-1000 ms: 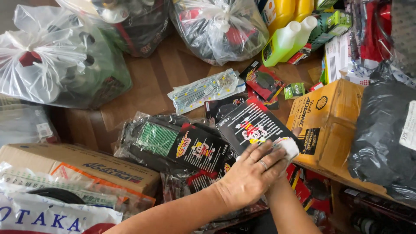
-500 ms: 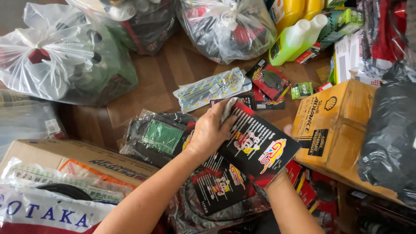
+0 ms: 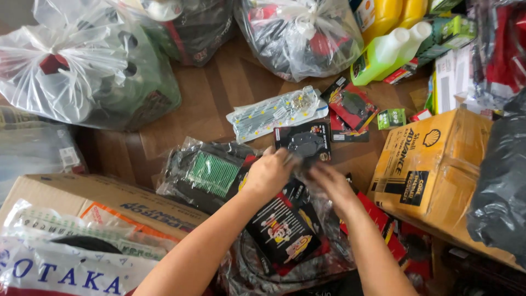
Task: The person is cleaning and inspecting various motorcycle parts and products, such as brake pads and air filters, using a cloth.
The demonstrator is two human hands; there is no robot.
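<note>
My left hand [image 3: 268, 174] and my right hand [image 3: 330, 185] meet over the pile, both gripping the lower edge of a small black blister pack [image 3: 304, 142] that holds dark parts. The pack tilts up from the wooden floor, and motion blurs my fingers. Under my forearms lies a larger black card package [image 3: 282, 233] with colourful cartoon print. Left of my left hand, a green pleated filter [image 3: 211, 172] sits inside a clear plastic bag.
Tied clear plastic bags [image 3: 82, 71] full of goods stand at the back and left. A yellow cardboard box [image 3: 433, 164] is at the right beside a black bag [image 3: 501, 192]. Behind lie green bottles [image 3: 386, 55], a clear packet of small parts [image 3: 274, 112] and red packs [image 3: 350, 107]. A brown carton [image 3: 98, 200] is at the left.
The large black card package I held up now lies on the pile under my arms. Both hands have moved forward and taken hold of the small black blister pack.
</note>
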